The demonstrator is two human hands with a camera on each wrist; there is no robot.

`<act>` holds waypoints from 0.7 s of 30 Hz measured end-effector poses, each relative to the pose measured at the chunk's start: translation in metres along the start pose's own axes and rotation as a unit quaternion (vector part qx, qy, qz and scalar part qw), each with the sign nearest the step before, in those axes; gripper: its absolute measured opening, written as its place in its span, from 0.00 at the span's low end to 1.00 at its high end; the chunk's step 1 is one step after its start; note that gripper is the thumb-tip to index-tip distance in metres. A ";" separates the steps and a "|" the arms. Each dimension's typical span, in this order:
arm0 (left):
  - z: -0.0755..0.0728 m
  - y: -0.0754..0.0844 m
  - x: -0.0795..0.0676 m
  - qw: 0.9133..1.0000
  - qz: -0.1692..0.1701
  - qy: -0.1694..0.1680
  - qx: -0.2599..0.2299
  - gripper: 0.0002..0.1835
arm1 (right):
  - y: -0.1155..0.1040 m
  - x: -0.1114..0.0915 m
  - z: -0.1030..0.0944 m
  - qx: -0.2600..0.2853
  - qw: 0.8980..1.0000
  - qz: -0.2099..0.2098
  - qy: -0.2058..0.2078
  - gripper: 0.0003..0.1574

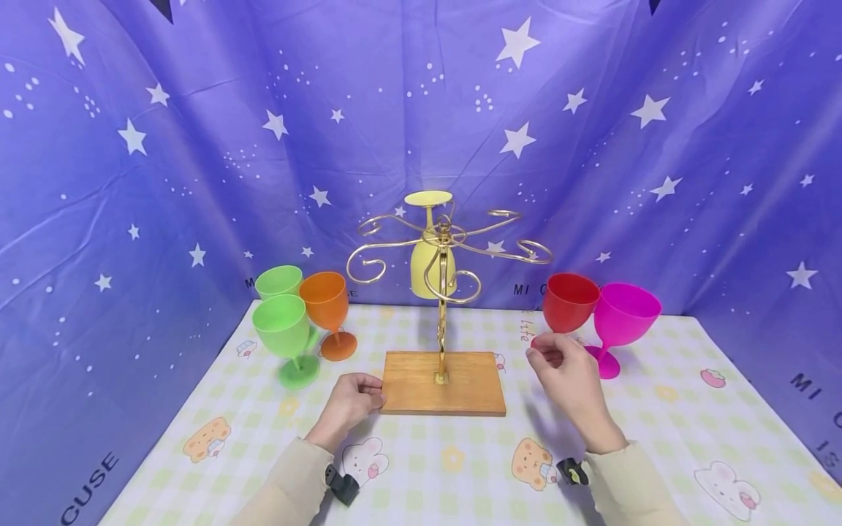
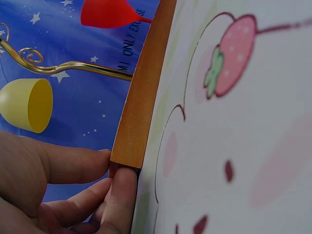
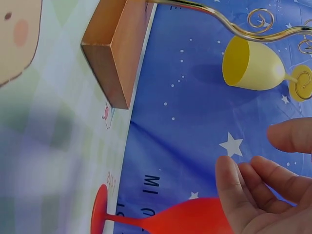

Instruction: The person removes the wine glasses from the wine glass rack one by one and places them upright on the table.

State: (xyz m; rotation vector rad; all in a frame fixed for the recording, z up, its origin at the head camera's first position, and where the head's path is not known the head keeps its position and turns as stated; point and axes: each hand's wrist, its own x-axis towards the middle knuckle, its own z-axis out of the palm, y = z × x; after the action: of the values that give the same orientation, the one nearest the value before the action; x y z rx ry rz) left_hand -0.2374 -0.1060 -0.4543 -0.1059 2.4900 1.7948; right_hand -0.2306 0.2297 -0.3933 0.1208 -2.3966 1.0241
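Note:
A gold metal glass rack [image 1: 443, 314] with curled arms stands on a wooden base [image 1: 470, 393]. At the base's left edge my left hand [image 1: 349, 403] pinches the corner, thumb and fingertips against the wood in the left wrist view. One rack arm carries a yellow goblet [image 1: 421, 267], hanging upside down at the back. My right hand [image 1: 571, 376] is raised in front of an upright red goblet [image 1: 569, 301], overlapping its stem and foot in the head view. Nothing is between its parted thumb and fingers [image 3: 229, 187] in the right wrist view.
Beside the red goblet stands a magenta goblet [image 1: 625, 314]. On the left, an orange goblet [image 1: 327, 301] and two green goblets [image 1: 281, 329] are grouped close together. A checked, cartoon-printed cloth [image 1: 454, 482] covers the table, with a blue starry curtain [image 1: 368, 95] around its back and sides.

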 end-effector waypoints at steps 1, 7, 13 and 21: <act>0.000 0.000 0.000 1.000 -0.001 0.000 0.000 0.11 | 0.000 0.000 0.000 0.002 1.000 0.003 -0.003 0.09; 0.000 -0.001 0.001 1.000 0.006 0.001 0.013 0.11 | -0.002 0.000 -0.001 0.010 0.999 0.041 -0.035 0.12; -0.001 0.000 0.000 1.000 0.005 -0.001 0.005 0.11 | -0.001 -0.001 0.007 0.025 0.995 0.070 -0.069 0.14; -0.001 0.001 0.000 1.000 0.000 -0.001 0.004 0.11 | -0.004 -0.004 0.017 0.013 0.991 0.084 -0.099 0.16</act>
State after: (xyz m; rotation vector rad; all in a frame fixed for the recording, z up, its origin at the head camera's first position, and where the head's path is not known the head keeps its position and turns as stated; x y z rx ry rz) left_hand -0.2377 -0.1063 -0.4535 -0.1044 2.4964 1.7831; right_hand -0.2333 0.2147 -0.4025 0.0319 -2.6092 1.1689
